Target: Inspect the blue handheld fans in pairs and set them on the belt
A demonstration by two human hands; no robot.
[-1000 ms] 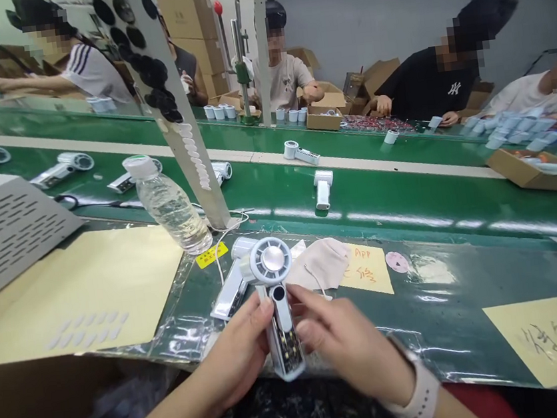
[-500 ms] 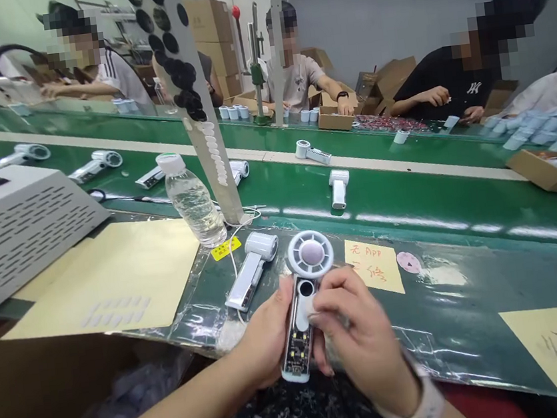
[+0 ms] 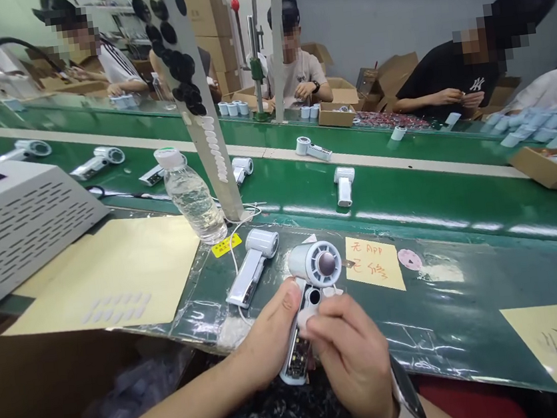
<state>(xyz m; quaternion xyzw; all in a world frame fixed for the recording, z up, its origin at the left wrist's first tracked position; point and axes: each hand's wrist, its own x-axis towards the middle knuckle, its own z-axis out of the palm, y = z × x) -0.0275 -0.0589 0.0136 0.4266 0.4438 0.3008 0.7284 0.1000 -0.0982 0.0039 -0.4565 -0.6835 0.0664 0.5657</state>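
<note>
My left hand (image 3: pixel 278 326) is wrapped round the handle of a white handheld fan (image 3: pixel 309 264), whose round grille now faces to the right. A circuit board (image 3: pixel 300 355) shows in the lower, uncovered part of the handle. Over the upper part lies a white oval piece (image 3: pixel 309 309), just below a black round spot. Fingers of my right hand (image 3: pixel 351 348) are pinched at this piece and partly hide it. A second handheld fan (image 3: pixel 255 265) lies on the bench, left of the held one. Beside the fan head a small metal tip (image 3: pixel 349 264) shows.
A water bottle (image 3: pixel 191 199) stands by a slanted pillar (image 3: pixel 206 130) bearing black discs and white ovals. Left are yellow paper (image 3: pixel 138 258) and a vented grey box (image 3: pixel 24 231). Several fans lie on the green conveyor (image 3: pixel 407 187); people work beyond it. A note (image 3: pixel 374 262) lies right.
The fan in my left hand has turned, so its head points right instead of facing me. My right hand has moved slightly down and its wrist has rotated, still pinching at the handle.
</note>
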